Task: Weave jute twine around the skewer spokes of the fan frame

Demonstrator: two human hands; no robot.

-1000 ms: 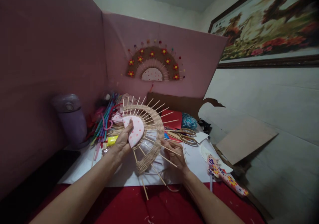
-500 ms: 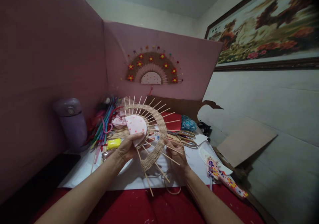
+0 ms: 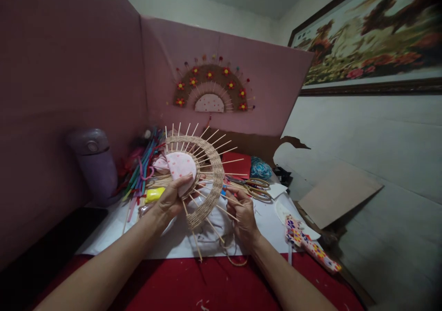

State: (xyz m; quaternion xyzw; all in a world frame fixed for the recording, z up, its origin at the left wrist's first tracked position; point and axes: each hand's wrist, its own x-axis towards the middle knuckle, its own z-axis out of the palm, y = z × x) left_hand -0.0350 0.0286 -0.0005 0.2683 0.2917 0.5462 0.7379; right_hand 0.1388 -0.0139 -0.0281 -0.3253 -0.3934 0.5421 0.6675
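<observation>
My left hand (image 3: 174, 192) is closed on a half-round woven fan (image 3: 214, 182), thumb on its dotted white fabric centre (image 3: 183, 166). Thin wooden sticks spread out from that centre, and a band of twine is woven across them. At the fan's right edge, the fingers of my right hand (image 3: 243, 214) are pinched together among the stick ends. A loose loop of twine (image 3: 238, 263) hangs below and runs up to this hand; the grip itself is partly hidden.
Behind the fan lie scissors (image 3: 257, 191), blue yarn (image 3: 261, 168), a yellow packet (image 3: 154, 194) and coloured pipe cleaners (image 3: 147, 156). A purple bottle (image 3: 96, 168) stands left. A flower-patterned glue gun (image 3: 311, 245) lies right. A finished similar fan (image 3: 209, 87) hangs on the pink board.
The fan and my left hand have shifted slightly left and up in view. My right hand has moved a little left, its fingers still pinched near the stick ends.
</observation>
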